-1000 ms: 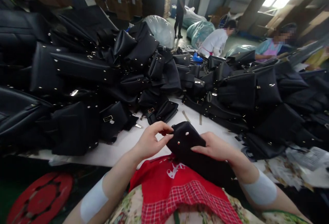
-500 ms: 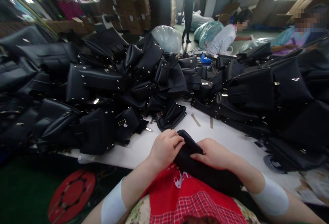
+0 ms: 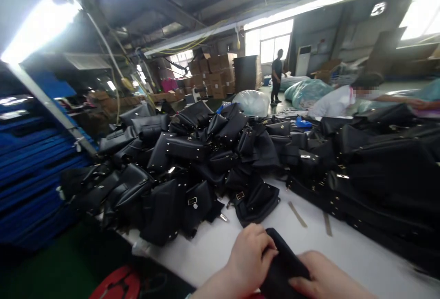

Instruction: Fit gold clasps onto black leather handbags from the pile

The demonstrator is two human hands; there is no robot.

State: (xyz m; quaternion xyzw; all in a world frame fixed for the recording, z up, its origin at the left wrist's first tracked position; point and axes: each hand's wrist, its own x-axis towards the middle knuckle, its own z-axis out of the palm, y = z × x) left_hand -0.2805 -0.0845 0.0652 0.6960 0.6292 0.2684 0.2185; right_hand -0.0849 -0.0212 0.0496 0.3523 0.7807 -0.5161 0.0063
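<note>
Low in the head view, both of my hands grip a black leather-like bag piece (image 3: 286, 262) above the near edge of a white table (image 3: 209, 251). My left hand (image 3: 252, 255) pinches its left edge, thumb pressed against the fingers. My right hand (image 3: 318, 274) clasps the other side, with the thumb on top and the fingers partly hidden behind. The piece's lower end runs out of the frame. Just beyond my left hand lies a black bag (image 3: 257, 196) with a gold-coloured buckle.
A long heap of black bags (image 3: 187, 145) covers the far side of the table. Two brown strips (image 3: 297, 214) lie on its top. Blue stacked panels (image 3: 30, 175) stand at left, near a red round thing (image 3: 118, 285) on the floor. Several people (image 3: 338, 100) are beyond the heap.
The camera view has tilted up and swung left, so ceiling lights and blue panels now show. My hands keep their hold on the black bag piece, lower in the frame.
</note>
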